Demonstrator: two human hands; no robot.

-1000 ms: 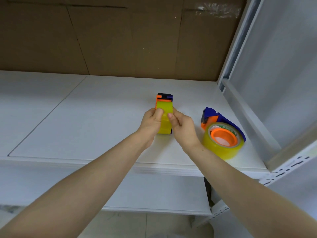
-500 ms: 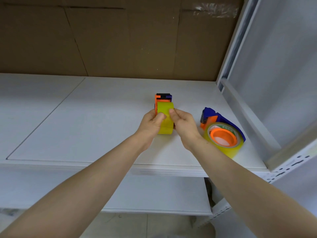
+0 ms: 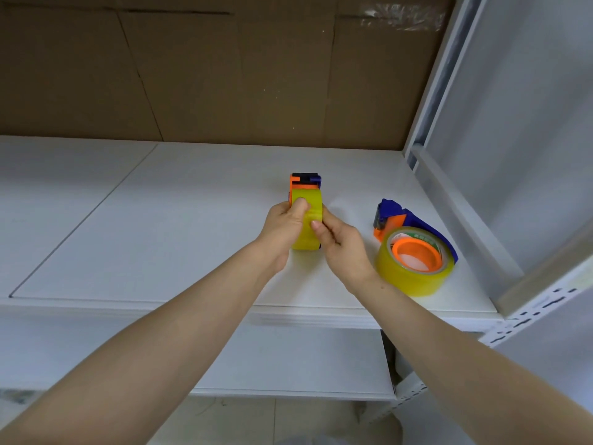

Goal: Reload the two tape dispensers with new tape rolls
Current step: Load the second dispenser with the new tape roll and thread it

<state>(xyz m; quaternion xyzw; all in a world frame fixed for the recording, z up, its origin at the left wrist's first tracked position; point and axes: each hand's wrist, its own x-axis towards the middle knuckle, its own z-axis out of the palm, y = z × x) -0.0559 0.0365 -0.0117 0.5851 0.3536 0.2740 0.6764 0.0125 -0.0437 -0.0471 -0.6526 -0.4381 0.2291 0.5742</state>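
Left hand (image 3: 285, 229): I see it closed round the dispenser (image 3: 306, 181) from the left side, with the thumb laid over the yellow face of the roll (image 3: 313, 203). Its fingers are hidden behind the body.
Right hand (image 3: 340, 248): it grips the roll from the right. The thumb tip presses on the tape face just below my left thumb, and the other fingers are curled at the roll's right edge.
Dispenser: orange and blue, standing on edge on the shelf (image 3: 160, 236) near the middle, with its blue and orange head pointing away from me. It sits between my two hands.
Roll: yellow, seated in the dispenser, with its tread facing up and towards me. I cannot tell whether a tape end has been lifted.
Other dispenser (image 3: 414, 220): blue with orange, lying flat on the shelf to the right, apart from my right hand and untouched.
Other roll (image 3: 414, 274): yellow, mounted on that dispenser's orange hub with its open side up, near the shelf's front edge.
Shelf: white, with a seam running across its left part.
Cardboard (image 3: 224, 75): a brown sheet that forms the back wall behind the shelf.
Post (image 3: 426, 91): a white upright at the right, with a slotted rail lower down.
Lower shelf (image 3: 288, 358): white, showing beneath my forearms.
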